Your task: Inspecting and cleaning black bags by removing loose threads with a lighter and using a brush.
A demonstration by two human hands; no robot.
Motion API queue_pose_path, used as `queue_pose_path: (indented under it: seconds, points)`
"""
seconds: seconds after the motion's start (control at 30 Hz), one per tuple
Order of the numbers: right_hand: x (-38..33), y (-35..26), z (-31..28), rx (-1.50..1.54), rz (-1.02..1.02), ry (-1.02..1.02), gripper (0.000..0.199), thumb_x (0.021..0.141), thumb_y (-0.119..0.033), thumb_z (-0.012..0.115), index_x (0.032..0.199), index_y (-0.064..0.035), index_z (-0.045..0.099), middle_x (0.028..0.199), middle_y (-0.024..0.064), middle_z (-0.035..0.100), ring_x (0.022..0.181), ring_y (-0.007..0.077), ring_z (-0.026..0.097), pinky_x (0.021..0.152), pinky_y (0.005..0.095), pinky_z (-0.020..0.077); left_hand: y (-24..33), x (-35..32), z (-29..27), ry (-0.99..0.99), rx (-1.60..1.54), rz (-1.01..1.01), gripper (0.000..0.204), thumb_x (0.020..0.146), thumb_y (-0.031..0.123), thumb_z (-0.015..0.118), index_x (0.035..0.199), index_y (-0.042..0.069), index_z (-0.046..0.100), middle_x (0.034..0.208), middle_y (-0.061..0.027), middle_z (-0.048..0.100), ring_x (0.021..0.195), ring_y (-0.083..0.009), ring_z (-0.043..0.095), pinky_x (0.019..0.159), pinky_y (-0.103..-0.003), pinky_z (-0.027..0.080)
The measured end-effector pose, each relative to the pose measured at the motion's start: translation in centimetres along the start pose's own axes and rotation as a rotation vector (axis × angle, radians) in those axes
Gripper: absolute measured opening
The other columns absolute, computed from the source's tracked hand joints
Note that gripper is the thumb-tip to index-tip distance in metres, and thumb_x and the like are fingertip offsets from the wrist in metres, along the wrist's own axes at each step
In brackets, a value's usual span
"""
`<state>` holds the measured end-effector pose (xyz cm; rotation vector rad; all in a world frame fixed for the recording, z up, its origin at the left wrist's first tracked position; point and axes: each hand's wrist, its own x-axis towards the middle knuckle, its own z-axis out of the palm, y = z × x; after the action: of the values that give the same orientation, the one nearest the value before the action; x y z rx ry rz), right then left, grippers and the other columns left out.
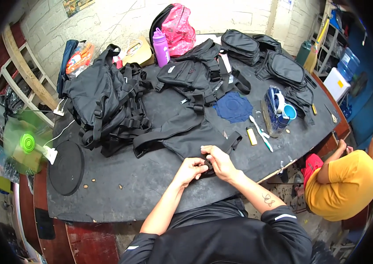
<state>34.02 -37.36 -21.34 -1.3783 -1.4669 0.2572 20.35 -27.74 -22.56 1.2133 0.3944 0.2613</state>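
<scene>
A black fabric bag [195, 134] with wide straps lies flat on the dark table [116, 193] in front of me. At its near edge both hands meet over a small black piece [209, 168], perhaps a strap end or buckle; its exact kind is mostly hidden by my fingers. My left hand [189, 171] pinches it from the left, thumb against the forefinger. From the right, my right hand [221, 163] curls over the same piece with bent fingers. A loose strap [232, 141] of the bag sticks out beyond my right hand.
Black bags [103, 99] are piled at left, with more [279, 66] at the back right. A toothbrush [261, 134], a yellow lighter [251, 136], a blue cloth [234, 108] and a container [275, 112] lie rightward. A person in yellow [345, 185] sits beyond the right edge.
</scene>
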Motion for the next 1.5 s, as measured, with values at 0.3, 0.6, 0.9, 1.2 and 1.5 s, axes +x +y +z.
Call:
queue_pose_path:
  seconds: [0.3, 0.6, 0.9, 1.2, 1.5]
  points:
    - [-1.3, -0.3, 2.0, 0.009, 0.046, 0.233, 0.023, 0.094, -0.008, 0.042, 0.108, 0.0047, 0.055, 0.106, 0.0205, 0.059, 0.102, 0.0333, 0.058, 0.085, 0.0355, 0.0463, -1.4, 0.4, 0.7, 0.052, -0.155, 0.014, 0.007, 0.083, 0.009, 0.064, 0.081, 0.002, 0.062, 0.067, 0.0025, 0.056, 0.048, -0.0026, 0.042, 0.043, -0.017, 0.031]
    - [1.0, -1.8, -0.8, -0.006, 0.035, -0.296, 0.054, 0.085, -0.028, 0.059, 0.128, 0.0014, 0.043, 0.119, 0.019, 0.054, 0.115, 0.0301, 0.048, 0.102, 0.0423, 0.0311, -0.4, 0.5, 0.3, -0.005, -0.132, 0.0, 0.017, 0.085, 0.019, 0.065, 0.089, 0.002, 0.062, 0.067, 0.0033, 0.056, 0.048, -0.0023, 0.042, 0.044, -0.017, 0.032]
    - [2.5, -3.2, -6.7, -0.644, -0.027, -0.202, 0.078, 0.052, 0.005, 0.062, 0.127, -0.0108, 0.047, 0.084, 0.0026, 0.057, 0.088, 0.0247, 0.049, 0.084, 0.0367, 0.0342, 2.4, -1.5, -1.6, -0.093, -0.007, 0.13, 0.011, 0.074, 0.004, 0.058, 0.084, 0.0, 0.06, 0.097, -0.0046, 0.057, 0.068, -0.0056, 0.046, 0.06, -0.02, 0.038]
    - [0.6, 0.8, -7.2, -0.306, 0.405, 0.549, 0.056, 0.058, 0.01, 0.054, 0.112, -0.0036, 0.052, 0.078, 0.0022, 0.049, 0.062, 0.0077, 0.045, 0.053, 0.0203, 0.0376, 1.6, -4.9, -6.4, 0.085, 0.179, 0.131, 0.025, 0.066, -0.01, 0.054, 0.085, 0.003, 0.064, 0.108, -0.0033, 0.049, 0.072, -0.0078, 0.044, 0.066, -0.019, 0.037]
    - [0.1, 0.4, -4.9, 0.109, 0.393, 0.512, 0.051, 0.064, 0.012, 0.056, 0.112, -0.0036, 0.048, 0.07, -0.0031, 0.054, 0.053, -0.0003, 0.041, 0.047, 0.0166, 0.0322, 5.6, -1.9, -1.9, 0.412, 0.481, 0.44, 0.028, 0.084, 0.003, 0.055, 0.112, 0.001, 0.058, 0.097, -0.0045, 0.06, 0.089, -0.0112, 0.055, 0.082, -0.024, 0.042]
